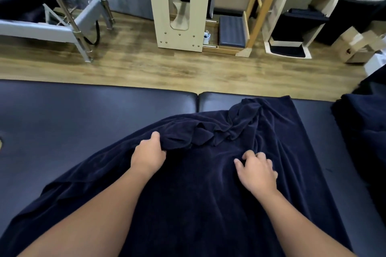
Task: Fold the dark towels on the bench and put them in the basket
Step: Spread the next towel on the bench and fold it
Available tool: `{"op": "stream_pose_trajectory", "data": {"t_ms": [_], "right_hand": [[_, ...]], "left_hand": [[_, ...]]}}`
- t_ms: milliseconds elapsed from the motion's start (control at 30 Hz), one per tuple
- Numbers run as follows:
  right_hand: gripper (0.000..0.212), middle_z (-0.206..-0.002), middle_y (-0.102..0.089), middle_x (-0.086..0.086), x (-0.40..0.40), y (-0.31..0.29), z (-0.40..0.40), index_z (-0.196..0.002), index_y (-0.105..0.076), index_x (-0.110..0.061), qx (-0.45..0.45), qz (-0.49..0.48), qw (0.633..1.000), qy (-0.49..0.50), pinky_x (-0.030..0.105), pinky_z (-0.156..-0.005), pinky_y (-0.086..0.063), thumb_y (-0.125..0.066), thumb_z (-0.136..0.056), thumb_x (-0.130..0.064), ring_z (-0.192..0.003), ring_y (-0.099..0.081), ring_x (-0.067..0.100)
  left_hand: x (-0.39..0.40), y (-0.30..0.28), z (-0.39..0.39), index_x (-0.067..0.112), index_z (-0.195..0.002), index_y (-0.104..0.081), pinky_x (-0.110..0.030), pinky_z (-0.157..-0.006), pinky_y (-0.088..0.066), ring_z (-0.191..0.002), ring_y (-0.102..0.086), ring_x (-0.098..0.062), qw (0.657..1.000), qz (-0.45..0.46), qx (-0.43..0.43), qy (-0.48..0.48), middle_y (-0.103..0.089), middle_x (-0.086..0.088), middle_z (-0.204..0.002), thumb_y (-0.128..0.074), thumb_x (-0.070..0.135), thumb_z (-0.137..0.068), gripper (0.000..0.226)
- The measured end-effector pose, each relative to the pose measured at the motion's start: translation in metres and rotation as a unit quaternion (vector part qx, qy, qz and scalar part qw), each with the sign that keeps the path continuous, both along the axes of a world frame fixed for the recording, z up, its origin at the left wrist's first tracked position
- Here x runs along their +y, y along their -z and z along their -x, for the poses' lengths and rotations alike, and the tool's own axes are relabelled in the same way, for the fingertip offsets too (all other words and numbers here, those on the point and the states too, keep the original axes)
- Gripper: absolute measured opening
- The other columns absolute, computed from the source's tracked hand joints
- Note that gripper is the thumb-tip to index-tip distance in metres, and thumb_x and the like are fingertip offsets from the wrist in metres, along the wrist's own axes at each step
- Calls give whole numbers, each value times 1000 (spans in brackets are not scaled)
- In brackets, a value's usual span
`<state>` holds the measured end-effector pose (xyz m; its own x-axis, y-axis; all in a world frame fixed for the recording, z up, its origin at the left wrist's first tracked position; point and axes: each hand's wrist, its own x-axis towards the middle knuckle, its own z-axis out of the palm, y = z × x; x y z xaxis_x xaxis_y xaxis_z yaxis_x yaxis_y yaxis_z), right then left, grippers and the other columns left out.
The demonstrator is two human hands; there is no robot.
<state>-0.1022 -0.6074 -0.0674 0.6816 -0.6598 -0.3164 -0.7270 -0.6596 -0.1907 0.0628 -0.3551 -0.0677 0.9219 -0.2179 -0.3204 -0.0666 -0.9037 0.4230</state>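
In the head view, a dark towel [208, 183] lies spread on the padded bench [83, 110], its near part hanging toward the person. The far part is bunched into wrinkles near the seam between the two bench pads. The left hand [148, 155] grips a gathered fold at the towel's left side, with the fingers curled into the cloth and the thumb on top. The right hand [258, 170] rests on the flat cloth, fingers bent and spread; it seems to press or scrape the fabric, and no pinch is visible. A second dark pile [359, 131], probably more towels, sits at the right end of the bench. No basket is seen in this view.

The main risk is a crooked fold. The towel is not yet flat, so if the left hand pulls the bunched edge across now, the wrinkles can stay trapped inside the fold. The right hand only rests on the cloth, so the towel can slide on the smooth bench surface. The hanging near part may also drag the towel off the bench.
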Motion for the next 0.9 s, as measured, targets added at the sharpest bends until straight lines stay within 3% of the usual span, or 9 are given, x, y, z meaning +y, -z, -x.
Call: {"op": "stream_pose_trajectory", "data": {"t_ms": [67, 200, 300, 367, 400, 533, 700, 800, 900], "right_hand": [[35, -123, -50, 4, -15, 0, -20, -118, -60, -25, -29, 14, 999, 0, 47, -90, -45, -52, -98, -53, -113, -50, 29], [25, -126, -47, 7, -43, 2, -57, -109, -59, -20, -135, 20, 991, 6, 47, -88, -48, -67, -93, -37, -112, -51, 30], [72, -133, -48, 9, -64, -2, -94, -149, -28, -37, -57, -9, 998, -24, 44, -82, -50, -69, -90, -42, -115, -53, 32], [92, -119, -53, 7, -71, -5, -118, -153, -1, -54, 3, -30, 998, -60, 37, -67, -48, -67, -90, -44, -99, -59, 29], [88, -117, -56, 6, -73, -5, -130, -151, -4, -57, 20, -45, 996, -76, 37, -65, -49, -65, -91, -40, -96, -61, 29], [46, -121, -67, 5, -76, -12, -176, -122, -60, -38, 15, -40, 996, -81, 37, -79, -49, -53, -83, -15, -110, -61, 35], [46, -116, -67, 15, -74, -18, -234, -117, -66, -35, -57, -24, 998, -26, 40, -84, -51, -56, -78, -12, -108, -62, 40], [65, -127, -59, 20, -76, -20, -272, -143, -42, -32, -119, 2, 993, -16, 46, -90, -49, -66, -84, -20, -115, -58, 44], [100, -147, -47, 22, -75, -10, -289, -159, 0, -30, -85, -50, 995, 5, 54, -106, -42, -66, -87, -54, -131, -46, 47]], "left_hand": [[-2, -6, -24, 21, -99, -49, -47, -71, -60, -77, -67, -37, 997, 37, -29, -54, -66, -11, -88, -55, 22, -86, 14], [0, -38, -84, 16, -118, -52, -36, -86, -48, -94, -60, -32, 964, 149, -46, -215, -64, -11, -106, -52, 12, -90, 29], [13, -54, -108, 21, -120, -42, -38, -82, -43, -96, -56, -30, 965, 145, -16, -217, -61, -8, -106, -52, 17, -95, 27], [25, -51, -113, 24, -122, -37, -39, -84, -44, -99, -57, -30, 974, 123, 11, -191, -60, -6, -108, -62, 21, -94, 37], [32, -46, -113, 25, -124, -35, -39, -86, -45, -102, -57, -29, 977, 116, 21, -176, -59, -4, -109, -67, 20, -92, 45], [50, -25, -123, 36, -131, -29, -49, -103, -43, -117, -52, -35, 984, 53, 33, -166, -55, -8, -119, -79, 19, -82, 72], [86, -25, -203, 43, -132, -33, -48, -110, -43, -121, -53, -37, 971, 94, 20, -221, -51, -17, -137, -86, 45, -52, 95], [91, -38, -243, 42, -158, 1, -37, -113, -35, -137, -43, -24, 972, 167, 12, -166, -39, -4, -150, -91, 29, -70, 128], [66, -47, -243, 49, -148, 30, -48, -116, -32, -142, -38, -42, 994, 56, -24, -94, -24, -28, -160, -80, 37, -85, 128]]}}
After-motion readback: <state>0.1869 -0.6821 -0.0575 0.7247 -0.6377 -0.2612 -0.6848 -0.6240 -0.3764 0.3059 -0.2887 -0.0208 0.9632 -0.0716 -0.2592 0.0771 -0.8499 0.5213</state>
